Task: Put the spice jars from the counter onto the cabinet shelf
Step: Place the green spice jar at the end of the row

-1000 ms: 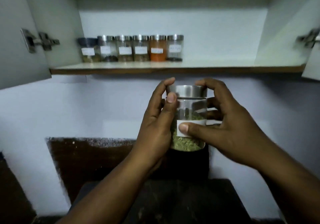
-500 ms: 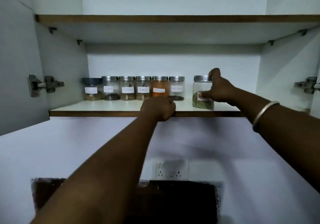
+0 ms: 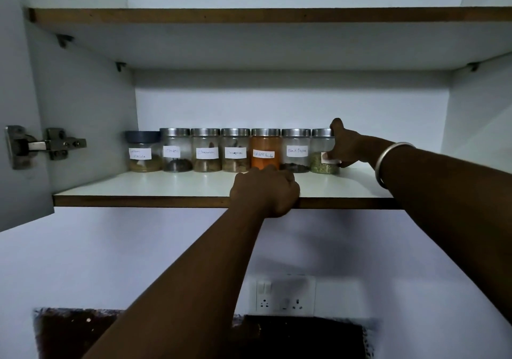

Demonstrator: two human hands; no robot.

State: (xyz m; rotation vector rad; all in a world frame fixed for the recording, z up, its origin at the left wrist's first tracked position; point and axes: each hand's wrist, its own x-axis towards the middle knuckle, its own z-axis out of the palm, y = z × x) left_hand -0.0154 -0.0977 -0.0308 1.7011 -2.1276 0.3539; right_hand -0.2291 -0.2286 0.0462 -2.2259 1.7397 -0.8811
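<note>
In the head view, the only view given, the green-filled spice jar (image 3: 323,152) is seen standing on the cabinet shelf (image 3: 171,185) at the right end of the row, set just beside the black pepper jar (image 3: 296,150) with little or no gap visible between them. Half a second earlier it stood apart from the row, with a clear gap to the pepper jar; a second ago it was held in both hands below the shelf. It has thus been lifted, set down and slid leftward into line.

The right hand (image 3: 345,144) is wrapped round the right side of that jar, the thumb raised over the steel lid and the fingers pressed on the glass by the label, so the hand is closed on the jar and has not yet been taken away. A metal bangle (image 3: 388,162) is worn on that wrist. The left hand (image 3: 266,191) is curled over the front edge of the shelf, fingers folded together and gripping the board; nothing else is held in it, as was the case half a second ago.

Seven jars are now counted in the row, from the dark-lidded jar (image 3: 142,150) at the left to the orange powder jar (image 3: 265,149) and beyond. The placing of this jar is judged to be all but done; only the release remains. No surface with further jars is shown, so what is left cannot be told.
</note>
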